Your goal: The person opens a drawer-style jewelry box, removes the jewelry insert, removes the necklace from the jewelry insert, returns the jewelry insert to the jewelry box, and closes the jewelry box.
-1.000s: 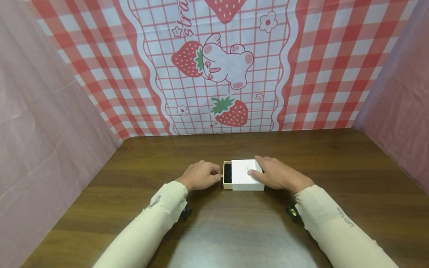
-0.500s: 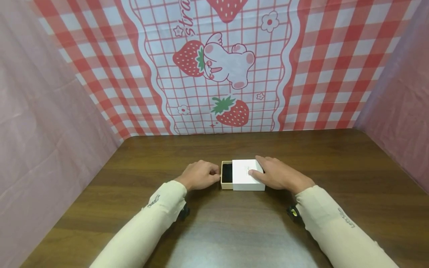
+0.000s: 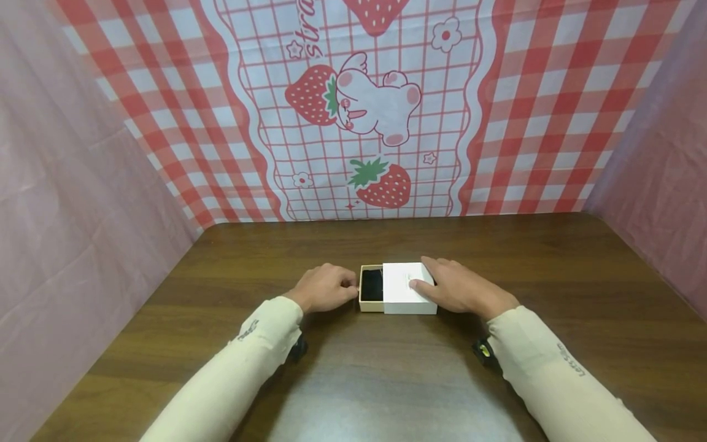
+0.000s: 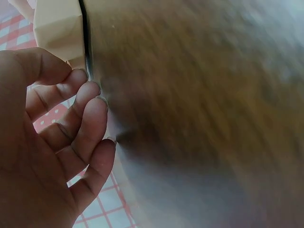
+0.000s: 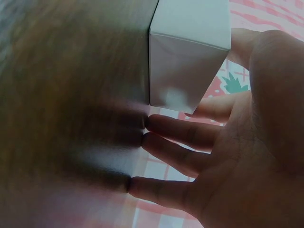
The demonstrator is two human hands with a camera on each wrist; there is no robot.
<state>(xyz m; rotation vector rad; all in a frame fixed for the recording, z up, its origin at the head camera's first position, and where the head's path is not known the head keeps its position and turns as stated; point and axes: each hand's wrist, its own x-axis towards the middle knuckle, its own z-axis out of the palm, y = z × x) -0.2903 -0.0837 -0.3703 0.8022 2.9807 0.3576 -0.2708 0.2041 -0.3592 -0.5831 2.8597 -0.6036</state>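
Note:
A small white box sleeve [image 3: 399, 290] lies on the table, with its cream inner drawer [image 3: 371, 307] sticking out to the left. Black padding [image 3: 372, 285] lines the drawer. At the drawer's left end my left hand [image 3: 324, 288] pinches a small pull tab between thumb and index finger; the left wrist view shows the drawer end [image 4: 59, 35] just past these fingertips. My right hand [image 3: 461, 287] holds the sleeve's right end, thumb on top and index finger along the far side. Its other fingertips [image 5: 156, 123] rest on the table in the right wrist view.
The brown wooden table [image 3: 353, 368] runs back to a red-and-white checked strawberry cloth [image 3: 381, 123]. Pink fabric hangs at the left [image 3: 83, 215] and right. Dark wrist devices [image 3: 483, 352] sit below both sleeve cuffs.
My left hand has moved left and drawn the drawer further out of the sleeve, so more black padding shows. My right hand has stayed nearly still on the sleeve.

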